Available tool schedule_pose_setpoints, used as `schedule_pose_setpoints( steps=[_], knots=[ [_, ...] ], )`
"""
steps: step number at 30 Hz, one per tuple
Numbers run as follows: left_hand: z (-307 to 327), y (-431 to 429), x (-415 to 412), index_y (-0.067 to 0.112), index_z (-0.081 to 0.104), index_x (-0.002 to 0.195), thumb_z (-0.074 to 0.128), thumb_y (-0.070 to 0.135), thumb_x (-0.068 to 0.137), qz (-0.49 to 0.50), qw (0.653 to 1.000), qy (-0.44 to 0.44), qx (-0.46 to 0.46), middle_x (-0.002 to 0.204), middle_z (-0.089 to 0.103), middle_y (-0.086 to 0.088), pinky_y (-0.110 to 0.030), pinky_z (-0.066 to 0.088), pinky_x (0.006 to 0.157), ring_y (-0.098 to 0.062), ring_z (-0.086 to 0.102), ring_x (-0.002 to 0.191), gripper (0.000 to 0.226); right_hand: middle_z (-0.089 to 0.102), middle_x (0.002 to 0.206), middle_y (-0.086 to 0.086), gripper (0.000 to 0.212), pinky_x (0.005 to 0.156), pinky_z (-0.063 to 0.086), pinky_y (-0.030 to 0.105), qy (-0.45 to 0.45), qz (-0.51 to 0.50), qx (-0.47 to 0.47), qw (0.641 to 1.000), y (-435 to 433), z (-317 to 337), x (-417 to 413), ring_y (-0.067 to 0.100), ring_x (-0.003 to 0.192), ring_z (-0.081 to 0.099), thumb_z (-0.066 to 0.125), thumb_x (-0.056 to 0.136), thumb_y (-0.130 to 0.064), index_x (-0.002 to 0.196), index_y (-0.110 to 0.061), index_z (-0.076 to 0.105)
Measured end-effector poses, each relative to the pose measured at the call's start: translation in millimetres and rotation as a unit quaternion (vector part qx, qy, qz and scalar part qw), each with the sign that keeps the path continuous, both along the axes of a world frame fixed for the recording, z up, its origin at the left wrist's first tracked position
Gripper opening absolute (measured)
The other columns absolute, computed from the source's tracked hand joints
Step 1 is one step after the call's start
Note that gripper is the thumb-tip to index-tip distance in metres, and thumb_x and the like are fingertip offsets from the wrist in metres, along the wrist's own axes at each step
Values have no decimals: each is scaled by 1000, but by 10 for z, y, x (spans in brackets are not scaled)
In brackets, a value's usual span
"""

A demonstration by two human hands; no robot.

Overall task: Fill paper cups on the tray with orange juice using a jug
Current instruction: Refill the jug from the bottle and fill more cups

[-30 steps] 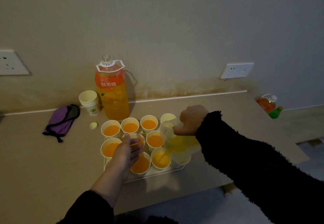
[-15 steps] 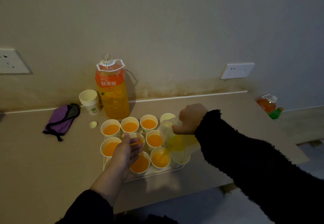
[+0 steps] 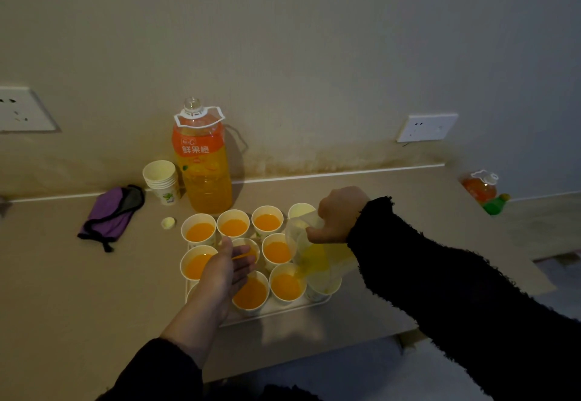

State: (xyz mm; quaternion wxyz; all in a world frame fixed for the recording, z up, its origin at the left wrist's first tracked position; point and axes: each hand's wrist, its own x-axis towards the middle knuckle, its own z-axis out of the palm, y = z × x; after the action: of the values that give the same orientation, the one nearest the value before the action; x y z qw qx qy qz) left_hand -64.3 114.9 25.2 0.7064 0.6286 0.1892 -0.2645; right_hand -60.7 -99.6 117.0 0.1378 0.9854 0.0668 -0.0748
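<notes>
Head view: we see the right hand's fingers clenched round the handle of the clear jug, with the right hand above it. The jug hangs over the right side of the tray and is tipped hard. Its long axis slants from the base, by the black sleeve, down to the mouth. The mouth points left and down at a front-row cup holding orange juice.

The left hand is over the tray's middle, its fingers loose across the centre cup; we cannot tell if they touch it. Most paper cups hold juice, and the back right cup looks empty.

Behind the tray on the tabletop stand an uncapped juice bottle and stacked cups.
</notes>
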Motion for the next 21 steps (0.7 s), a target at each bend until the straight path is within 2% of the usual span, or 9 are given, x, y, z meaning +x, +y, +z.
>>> schedule_pose_setpoints(
  steps=[6,10,16,21],
  knots=[
    [12,-24,-11,15,62,94,25,48,101,0,1000,-1,1,99,66,-9,-43,38,101,-27,59,106,50,40,50,0,67,50,27,19,-10,15,-10,1000,3,-12,7,14,45,36,34,78,-74,58,-12,54],
    [23,-33,-15,15,62,94,25,48,101,1,1000,1,-2,101,66,-10,-43,37,104,-27,58,107,50,40,49,0,65,50,27,19,-20,20,-11,1000,8,3,12,15,44,36,39,81,-70,61,-11,57],
    [36,-26,-29,14,62,95,26,47,101,2,1000,-3,-2,103,66,-11,-43,37,104,-27,58,107,49,37,49,0,68,48,23,20,-28,31,-20,999,31,27,10,14,44,34,32,77,-73,63,-11,57],
    [52,-25,-38,13,61,94,27,47,101,5,1000,0,1,102,66,-11,-44,36,105,-27,58,107,49,39,51,1,64,49,23,19,-21,28,-16,999,40,21,2,14,45,34,36,81,-69,65,-12,58]
  ],
)
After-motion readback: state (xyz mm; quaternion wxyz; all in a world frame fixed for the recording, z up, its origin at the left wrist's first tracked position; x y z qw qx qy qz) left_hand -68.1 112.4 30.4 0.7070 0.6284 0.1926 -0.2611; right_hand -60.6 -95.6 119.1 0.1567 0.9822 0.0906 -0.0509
